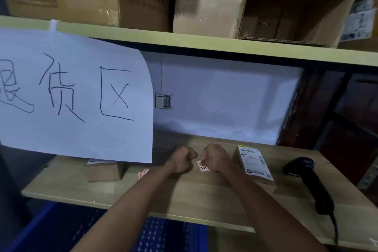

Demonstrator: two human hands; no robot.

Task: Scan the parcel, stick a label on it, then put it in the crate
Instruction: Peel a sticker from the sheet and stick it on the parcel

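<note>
A small brown parcel [254, 166] with a white shipping label on top lies on the wooden shelf [204, 194], just right of my right hand [216, 158]. My right hand pinches a small red-and-white label sticker [203, 166]. My left hand [181, 159] is closed into a fist beside it, its fingertips near the sticker's edge; whether it touches the sticker is hidden. A black handheld scanner [311, 182] lies at the right of the shelf, its cable running toward me. A blue crate [155, 235] shows below the shelf's front edge.
Another brown parcel [104, 171] sits left under a hanging white paper sign [75, 96]. More red stickers [143, 173] lie beside it. Cardboard boxes [286, 12] fill the upper shelf. A dark frame post [306, 108] stands at the right.
</note>
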